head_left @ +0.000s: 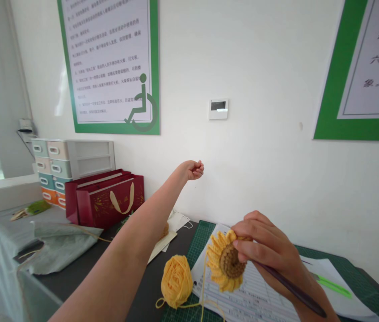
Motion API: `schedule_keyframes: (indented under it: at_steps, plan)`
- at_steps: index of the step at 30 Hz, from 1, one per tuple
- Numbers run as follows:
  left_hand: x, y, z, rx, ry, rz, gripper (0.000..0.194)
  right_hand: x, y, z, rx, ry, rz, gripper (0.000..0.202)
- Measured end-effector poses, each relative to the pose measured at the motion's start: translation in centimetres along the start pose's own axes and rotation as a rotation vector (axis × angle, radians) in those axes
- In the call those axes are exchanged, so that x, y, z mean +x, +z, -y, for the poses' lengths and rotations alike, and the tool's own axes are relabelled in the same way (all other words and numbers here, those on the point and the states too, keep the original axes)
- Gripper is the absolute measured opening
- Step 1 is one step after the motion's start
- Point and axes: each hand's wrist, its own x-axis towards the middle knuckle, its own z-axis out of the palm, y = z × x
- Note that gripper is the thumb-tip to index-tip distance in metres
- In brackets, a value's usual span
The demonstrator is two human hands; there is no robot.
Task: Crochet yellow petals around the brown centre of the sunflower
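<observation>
My left hand (194, 170) is stretched far out in front of the wall, fingers curled together. Whatever they may pinch is too small to make out. In my right hand (273, 250) is a crocheted sunflower (232, 263) with yellow petals and a brown centre, pinched at its upper edge. The same hand holds a crochet hook (293, 288) with a dark purple handle slanting down to the right; its tip is hidden. Yellow yarn hangs from the flower. A ball of yellow yarn (176, 281) rests on the table to its left.
Printed sheets (243, 295) lie on a green cutting mat (204, 232), with a bright green cutter (335, 286) at the right. Red gift bags (109, 201) and a small drawer unit (90, 154) stand at the left. The wall (259, 170) rises close behind the table.
</observation>
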Motion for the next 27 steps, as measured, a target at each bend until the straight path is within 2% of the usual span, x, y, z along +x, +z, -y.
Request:
schedule_keyframes:
  at_steps: [4,7,10,13,16,18,21,22,24,27]
  plan:
    - [0.6,-2.6,0.7,-0.008,0.006,-0.008,0.039,-0.2,-1.1,-0.5,0.016,0.113,0.087,0.016]
    - [0.8,-3.9,1.3,0.017,0.000,0.022,0.038,-0.2,-1.3,-0.6,0.043,0.113,0.121,0.015]
    - [0.8,-4.3,2.6,0.070,-0.019,0.081,0.038,0.1,-1.2,-0.2,0.012,0.073,0.120,0.012]
    - [-0.1,-4.0,4.5,0.141,-0.045,0.182,0.039,0.3,-1.4,0.3,-0.136,0.026,0.088,0.014]
    - [-3.1,-3.2,6.6,0.226,-0.055,0.306,0.039,0.0,-1.7,0.2,-0.294,-0.039,0.025,0.017]
    - [-6.2,-2.4,8.0,0.281,-0.039,0.398,0.037,-0.3,-1.8,-0.1,-0.352,-0.056,-0.021,0.018]
    - [-11.9,-0.3,10.0,0.326,0.058,0.532,0.030,-0.4,-1.9,-0.4,-0.372,-0.065,-0.066,0.018]
    - [-13.6,0.6,10.7,0.328,0.098,0.553,0.030,-0.2,-2.0,-0.4,-0.377,-0.073,-0.070,0.017]
    - [-16.6,2.4,12.0,0.320,0.153,0.553,0.044,0.1,-2.0,-0.2,-0.402,-0.097,-0.070,0.014]
    - [-19.1,4.0,13.4,0.347,0.217,0.490,0.039,0.6,-2.0,0.3,-0.448,-0.120,-0.070,0.016]
